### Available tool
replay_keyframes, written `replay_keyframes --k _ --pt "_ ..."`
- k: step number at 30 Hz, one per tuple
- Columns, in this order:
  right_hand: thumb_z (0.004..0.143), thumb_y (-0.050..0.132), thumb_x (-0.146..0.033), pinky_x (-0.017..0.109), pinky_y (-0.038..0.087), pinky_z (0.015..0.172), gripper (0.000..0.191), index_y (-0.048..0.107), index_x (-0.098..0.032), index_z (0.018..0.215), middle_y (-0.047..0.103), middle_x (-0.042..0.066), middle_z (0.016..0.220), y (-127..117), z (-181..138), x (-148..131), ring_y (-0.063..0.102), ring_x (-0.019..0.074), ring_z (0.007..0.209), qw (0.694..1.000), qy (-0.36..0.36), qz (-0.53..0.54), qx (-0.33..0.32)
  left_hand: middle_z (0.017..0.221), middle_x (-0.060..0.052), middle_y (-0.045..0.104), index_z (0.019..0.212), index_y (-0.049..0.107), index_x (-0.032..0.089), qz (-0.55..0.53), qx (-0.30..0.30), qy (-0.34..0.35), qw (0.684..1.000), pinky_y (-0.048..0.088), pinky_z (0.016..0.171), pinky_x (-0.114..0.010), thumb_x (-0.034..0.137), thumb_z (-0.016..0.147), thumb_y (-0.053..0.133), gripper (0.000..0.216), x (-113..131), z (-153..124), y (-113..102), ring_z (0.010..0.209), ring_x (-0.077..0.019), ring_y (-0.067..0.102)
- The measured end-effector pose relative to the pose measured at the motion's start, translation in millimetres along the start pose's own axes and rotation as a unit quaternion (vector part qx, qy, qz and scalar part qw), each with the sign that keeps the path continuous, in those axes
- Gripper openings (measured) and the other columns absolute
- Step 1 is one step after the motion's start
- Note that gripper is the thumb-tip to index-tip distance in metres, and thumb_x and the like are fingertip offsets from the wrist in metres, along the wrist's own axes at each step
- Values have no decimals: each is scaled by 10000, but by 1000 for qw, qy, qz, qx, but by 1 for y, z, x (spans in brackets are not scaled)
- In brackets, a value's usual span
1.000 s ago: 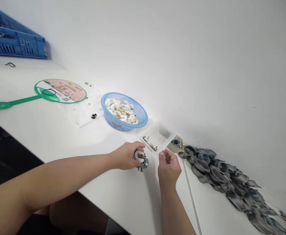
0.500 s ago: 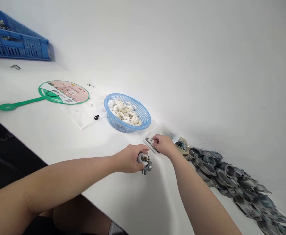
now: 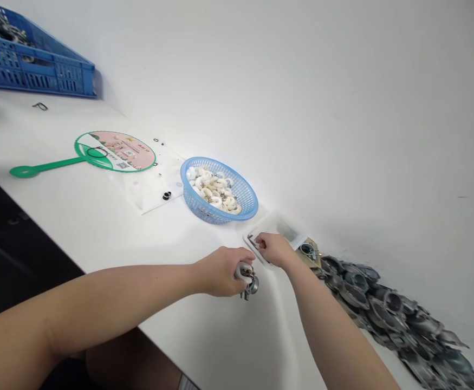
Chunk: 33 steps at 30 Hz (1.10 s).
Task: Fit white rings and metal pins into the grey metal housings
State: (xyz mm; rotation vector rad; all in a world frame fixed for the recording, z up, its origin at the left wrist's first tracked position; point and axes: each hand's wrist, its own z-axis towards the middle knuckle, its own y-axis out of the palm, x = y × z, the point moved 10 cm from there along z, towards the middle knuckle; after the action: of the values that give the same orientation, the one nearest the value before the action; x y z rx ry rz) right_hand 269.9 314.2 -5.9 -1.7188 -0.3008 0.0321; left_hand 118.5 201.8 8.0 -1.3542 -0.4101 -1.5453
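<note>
A white desk is lined with parts: a blue plastic crate of metal pieces sits at upper left, and a heap of cast grey metal fittings runs along the lower right. At centre stands a round blue plastic basket of white rings, with a green-and-pink paddle fan farther left. A silver metal fitting with a white collar is held over the desk by the left hand, its grip closed firmly around the piece, apparently to steady it. The right hand is extended to a clear plastic tray, its fingers curled at thin metal rods; whether they are held cannot be told. The tray seems placed for easy reach.
</note>
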Motion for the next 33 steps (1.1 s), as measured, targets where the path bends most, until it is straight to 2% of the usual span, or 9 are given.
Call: replay_keyframes --k 5,14,23,27,33 --pt "688 519 -111 216 294 557 212 634 -180 851 654 33 765 -1 0 -2 550 154 701 1000 5 -27 13 1062 -48 624 1114 507 213 6 1 -4 1000 483 785 -301 189 653 584 468 -5 3 3 909 -203 601" --pt "705 481 -108 231 252 525 333 617 -214 990 653 48 821 2 -1 2 555 163 681 998 35 -50 11 1023 -32 630 1111 497 222 5 1 -1 1000 486 739 -283 203 657 576 461 -7 3 5 860 -185 602" --pt "704 507 -108 228 293 551 276 607 -193 947 652 35 782 1 0 -4 558 152 673 999 2 -36 -24 1012 -36 628 1101 508 218 14 0 1 1000 475 743 -290 205 663 578 443 -4 3 2 859 -192 595" --pt "656 541 -88 224 297 549 314 602 -189 947 654 48 820 0 2 -7 565 160 687 998 0 -43 -35 1032 -42 625 1098 510 220 10 0 -3 1000 471 772 -295 194 663 579 441 -5 3 3 889 -200 595" --pt "665 539 -126 238 281 535 357 586 -197 1012 650 78 875 2 4 -4 573 191 725 997 15 -70 -29 1048 -42 619 1093 507 214 13 -3 2 1000 469 789 -305 177 659 578 441 -4 3 3 899 -205 591"
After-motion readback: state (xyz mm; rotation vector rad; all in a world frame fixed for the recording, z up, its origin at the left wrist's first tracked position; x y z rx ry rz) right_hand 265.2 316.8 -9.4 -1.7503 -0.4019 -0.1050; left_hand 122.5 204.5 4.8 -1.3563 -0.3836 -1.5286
